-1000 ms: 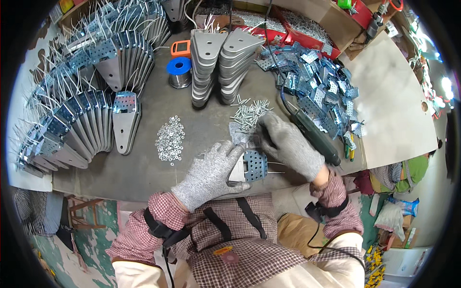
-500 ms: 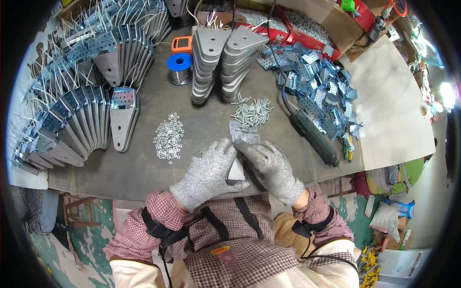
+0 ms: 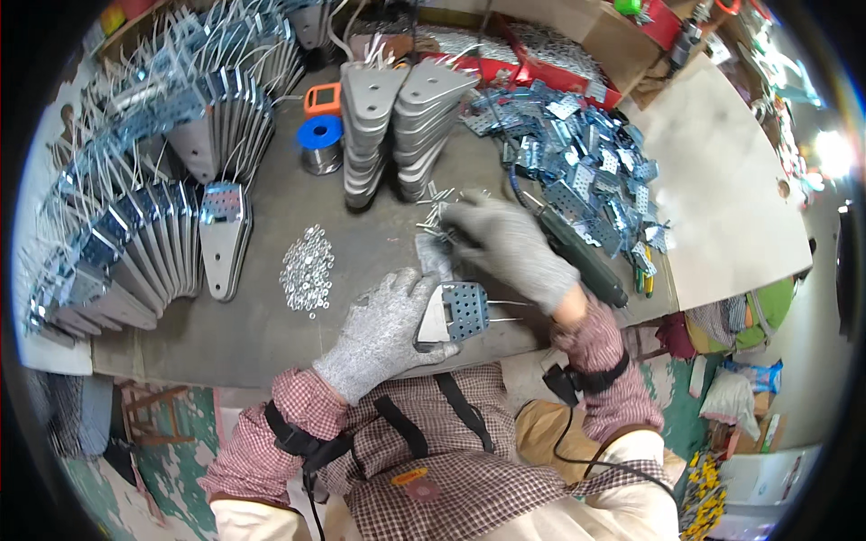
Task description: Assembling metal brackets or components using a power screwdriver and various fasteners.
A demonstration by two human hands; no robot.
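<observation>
Head view: both hands wear grey knitted gloves with a speckled weave. The left hand [image 3: 383, 329] is clamped on a flat metal plate [image 3: 439, 298], a teardrop-shaped piece of dull grey steel lying on the bench edge just in front of the person. On the plate's near end sits a small perforated bracket [image 3: 466, 308], bluish zinc with rows of round holes; two thin pins stick out of it to the right. The right hand [image 3: 505, 245] lies palm down, fingers curled loosely, over a scatter of short bright screws [image 3: 435, 200] just beyond the plate's far tip; whether it pinches one I cannot tell.

The bench [image 3: 361, 243] is a matte grey sheet. Left of the plate lies one heap of small shiny washers [image 3: 307, 268], too many to count. Further left, one finished plate with its bracket [image 3: 223, 236] lies flat beside long fanned rows of the same assemblies [image 3: 117, 261], standing on edge with wires bristling up. Behind the screws rise two stacks of bare plates [image 3: 397, 126], smooth and rounded. Beside them stand a blue wire spool [image 3: 320, 144] and an orange tool [image 3: 322, 97]. To the right spreads a loose pile of brackets [image 3: 591, 167], and one dark green power screwdriver [image 3: 586, 261] lies along its edge, near the right wrist.
</observation>
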